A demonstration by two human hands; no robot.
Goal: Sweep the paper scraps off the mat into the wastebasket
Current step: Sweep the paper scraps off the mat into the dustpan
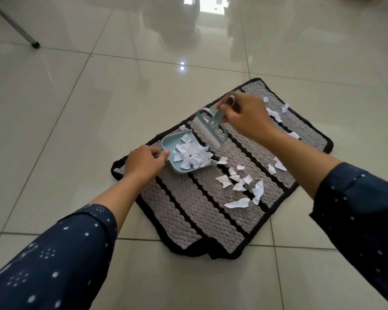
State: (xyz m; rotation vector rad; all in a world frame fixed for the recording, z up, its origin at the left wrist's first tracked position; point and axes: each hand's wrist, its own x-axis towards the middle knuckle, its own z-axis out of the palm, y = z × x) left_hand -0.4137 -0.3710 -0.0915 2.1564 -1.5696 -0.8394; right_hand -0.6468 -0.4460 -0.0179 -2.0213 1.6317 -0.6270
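Head view: a person crouches over a grey mat [188, 211] with black stripes, lying on a glossy tiled floor [54, 108].
Left hand [141, 163]: its grip is closed on the rear handle of a pale blue dustpan [168, 146], fingers curled round it.
Dustpan: sits flat on the mat just ahead of the left grip, its open mouth facing the right hand; a heap of white paper scraps [193, 154] lies inside it.
Right hand [246, 117]: its grip is wrapped around the handle of a small blue-grey brush [207, 128] (blurred, so finger detail is unclear).
Brush: hangs below and to the left of the right grip, bristles down at the dustpan's mouth.
Loose scraps [244, 186]: scattered on the mat beneath the right forearm, with a few more beyond the right grip near the mat's far edge.
Sleeves [54, 253]: dark blue with white dots.
Metal leg [14, 23]: on the floor, well apart from both grips.
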